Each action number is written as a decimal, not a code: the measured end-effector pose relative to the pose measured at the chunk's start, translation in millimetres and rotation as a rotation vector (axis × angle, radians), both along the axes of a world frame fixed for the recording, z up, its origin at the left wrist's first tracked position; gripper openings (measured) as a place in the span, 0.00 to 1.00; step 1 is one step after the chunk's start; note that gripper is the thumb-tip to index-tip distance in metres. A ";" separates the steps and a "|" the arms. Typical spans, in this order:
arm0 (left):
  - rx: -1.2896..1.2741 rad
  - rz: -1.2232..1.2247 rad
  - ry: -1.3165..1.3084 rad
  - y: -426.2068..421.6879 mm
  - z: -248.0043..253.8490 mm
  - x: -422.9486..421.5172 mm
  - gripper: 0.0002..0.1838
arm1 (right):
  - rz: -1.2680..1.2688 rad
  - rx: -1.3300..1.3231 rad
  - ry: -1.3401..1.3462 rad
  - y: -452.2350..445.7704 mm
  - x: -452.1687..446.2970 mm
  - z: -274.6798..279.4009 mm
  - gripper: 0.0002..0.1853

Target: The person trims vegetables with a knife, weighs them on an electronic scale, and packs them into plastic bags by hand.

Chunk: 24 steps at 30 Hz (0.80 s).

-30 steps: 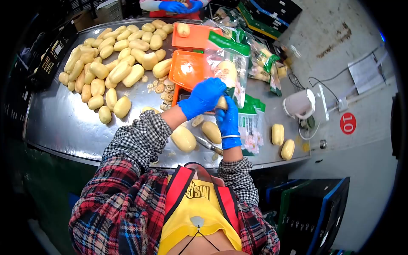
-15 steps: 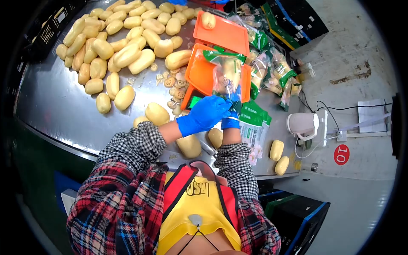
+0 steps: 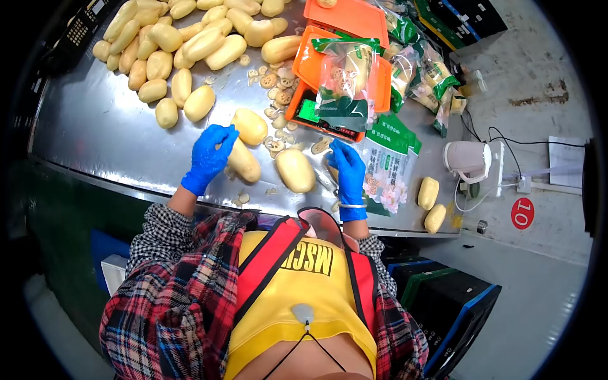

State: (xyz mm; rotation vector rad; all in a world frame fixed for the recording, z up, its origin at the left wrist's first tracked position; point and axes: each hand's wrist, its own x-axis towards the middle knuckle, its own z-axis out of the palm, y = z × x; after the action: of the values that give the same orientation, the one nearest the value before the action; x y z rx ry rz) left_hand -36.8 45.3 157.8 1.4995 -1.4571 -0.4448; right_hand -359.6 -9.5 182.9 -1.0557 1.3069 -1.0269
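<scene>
My left hand [image 3: 212,155], in a blue glove, is closed on the upper end of a peeled lotus root [image 3: 244,163]. Another root [image 3: 249,126] lies just beyond it, and a thick one [image 3: 295,170] rests between my hands. My right hand [image 3: 348,172], also gloved, is loosely curled with thumb and fingertips apart. Beside it are a knife [image 3: 324,178], a partly hidden root and a cut slice [image 3: 322,145]. A filled clear-and-green bag [image 3: 348,79] lies on the orange tray [image 3: 306,63] of the scale [image 3: 309,110].
Many lotus roots [image 3: 206,44] are heaped at the back left. Flat printed bags [image 3: 387,158] lie right of the scale, with filled bags [image 3: 437,73] beyond. A pale kettle [image 3: 467,157] and two roots [image 3: 429,193] are at the right. Black crates [image 3: 443,304] stand below the table.
The filled bag has left my hands and now lies on the scale tray. My left hand has moved left to a root; my right hand has drawn back towards the knife. The view has shifted.
</scene>
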 end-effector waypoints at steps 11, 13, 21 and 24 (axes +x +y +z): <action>0.025 0.110 0.185 8.4 -21.3 23.5 0.08 | 0.123 0.105 0.167 44.1 -2.7 -4.8 0.16; 0.036 0.151 0.175 13.1 -27.2 31.4 0.08 | 0.123 0.083 0.167 40.0 1.6 -5.2 0.15; 0.046 0.228 0.290 25.2 -51.0 84.0 0.10 | -0.044 -0.113 0.141 9.8 30.1 -5.7 0.16; 0.081 0.242 0.558 24.4 -52.6 102.2 0.11 | -0.155 -0.331 0.195 -17.4 39.3 -14.8 0.18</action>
State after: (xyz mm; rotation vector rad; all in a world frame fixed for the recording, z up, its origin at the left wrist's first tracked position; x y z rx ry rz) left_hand 65.4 69.7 105.2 1.4401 -0.8203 -0.7110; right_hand -320.3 -26.9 168.0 -1.3460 1.4233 -1.3154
